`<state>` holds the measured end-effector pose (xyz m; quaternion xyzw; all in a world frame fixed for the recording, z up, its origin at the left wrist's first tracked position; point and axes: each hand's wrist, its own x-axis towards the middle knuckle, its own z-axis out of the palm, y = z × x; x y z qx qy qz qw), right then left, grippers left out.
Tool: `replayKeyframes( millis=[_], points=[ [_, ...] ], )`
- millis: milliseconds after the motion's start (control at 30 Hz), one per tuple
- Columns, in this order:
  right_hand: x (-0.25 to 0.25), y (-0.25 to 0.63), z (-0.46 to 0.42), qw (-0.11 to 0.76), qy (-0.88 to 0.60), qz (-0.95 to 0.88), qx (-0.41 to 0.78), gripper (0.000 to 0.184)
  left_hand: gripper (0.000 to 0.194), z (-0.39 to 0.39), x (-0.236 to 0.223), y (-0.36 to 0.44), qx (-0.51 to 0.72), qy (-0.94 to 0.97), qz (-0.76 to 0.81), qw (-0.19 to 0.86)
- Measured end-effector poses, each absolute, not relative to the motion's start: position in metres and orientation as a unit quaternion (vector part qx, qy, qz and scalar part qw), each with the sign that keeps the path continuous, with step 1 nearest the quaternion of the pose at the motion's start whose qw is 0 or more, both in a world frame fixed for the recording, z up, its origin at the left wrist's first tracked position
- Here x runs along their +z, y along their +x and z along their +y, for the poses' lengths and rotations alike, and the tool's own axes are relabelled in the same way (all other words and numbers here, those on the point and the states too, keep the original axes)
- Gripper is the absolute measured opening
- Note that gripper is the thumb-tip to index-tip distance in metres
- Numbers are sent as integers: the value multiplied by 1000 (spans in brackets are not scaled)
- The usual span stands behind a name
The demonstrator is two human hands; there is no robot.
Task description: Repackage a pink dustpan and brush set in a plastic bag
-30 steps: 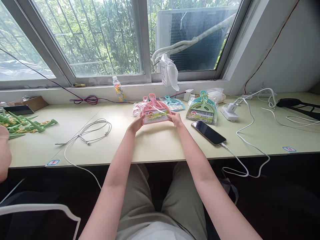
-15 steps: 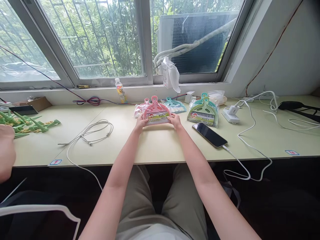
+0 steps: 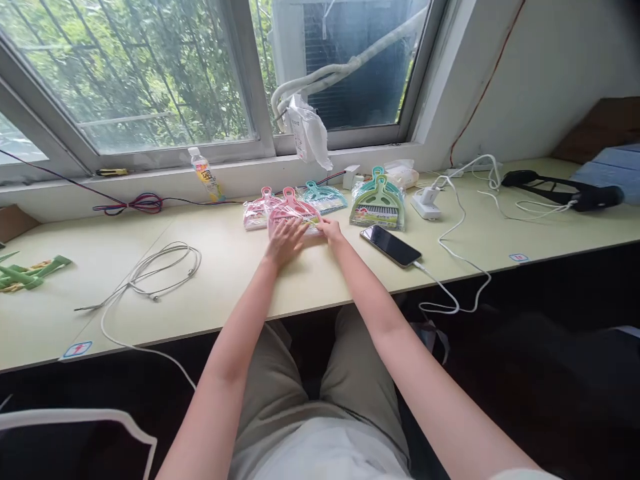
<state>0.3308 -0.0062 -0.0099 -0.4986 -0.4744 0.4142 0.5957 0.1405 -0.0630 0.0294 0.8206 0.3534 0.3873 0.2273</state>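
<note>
A pink mini dustpan and brush set (image 3: 293, 205) in clear plastic wrap is in front of me on the table. My left hand (image 3: 289, 240) lies over its lower front with the fingers stretched out and covers part of the label and brush. At the lower right corner, my right hand (image 3: 330, 231) pinches the set's edge. Behind to the left is another pink wrapped set (image 3: 257, 210). A teal set (image 3: 325, 198) lies behind to the right. Farther right, green and teal sets (image 3: 379, 203) lean together in their wraps.
A phone (image 3: 391, 245) on a charging cable lies to the right, near a white power adapter (image 3: 426, 202). Coiled grey cable (image 3: 165, 270) lies at left. A bottle (image 3: 206, 175) stands by the window, and a black object (image 3: 560, 190) lies at far right.
My left hand has moved from the set's left edge onto its front, fingers spread. My right hand keeps its corner. The view has turned right, and the other person's hand at left is gone.
</note>
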Motion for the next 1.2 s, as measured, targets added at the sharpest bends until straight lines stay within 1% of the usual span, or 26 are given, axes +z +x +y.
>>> replayKeyframes(
  millis=[67,167,200,267,367,433,500,600,667,767,800,867,933,1000,1100,1133,1200],
  points=[
    [-4,330,-11,589,-479,-411,504,19,37,-61,27,143,365,842,336,212],
    [1,328,-16,580,-465,-365,561,13,34,-59,24,141,371,840,357,173],
    [1,327,-16,577,-463,-359,570,13,35,-59,23,140,368,841,367,152],
    [0,326,-16,575,-451,-353,584,15,42,-59,23,137,322,856,398,70],
    [-1,326,-16,574,-452,-341,592,17,52,-61,24,137,200,876,431,-79],
    [-1,327,-17,572,-459,-334,592,16,56,-63,24,139,141,883,425,-141],
    [-1,331,-18,581,-459,-332,584,17,57,-64,26,142,129,889,403,-173],
    [-1,340,-17,633,-444,-308,554,19,67,-65,32,138,204,880,383,-195],
    [-1,346,-15,673,-436,-264,535,21,73,-61,35,126,293,833,429,-193],
    [-2,352,-12,711,-402,-226,531,24,73,-45,33,92,384,724,554,-150],
    [-2,352,-12,719,-390,-226,529,25,72,-37,30,80,389,694,594,-120],
    [-4,350,-12,725,-380,-237,523,25,73,-18,20,57,362,653,664,-29],
    [-5,345,-12,716,-392,-256,519,23,71,3,10,41,332,628,701,61],
    [-6,340,-14,695,-414,-275,519,23,60,25,3,34,330,625,699,108],
    [-8,333,-17,670,-442,-303,514,25,32,53,2,33,360,618,687,131],
    [-9,331,-18,664,-449,-315,509,27,25,60,2,33,367,604,694,135],
    [-11,328,-18,653,-459,-343,495,30,22,67,4,33,370,577,715,140]
  ],
)
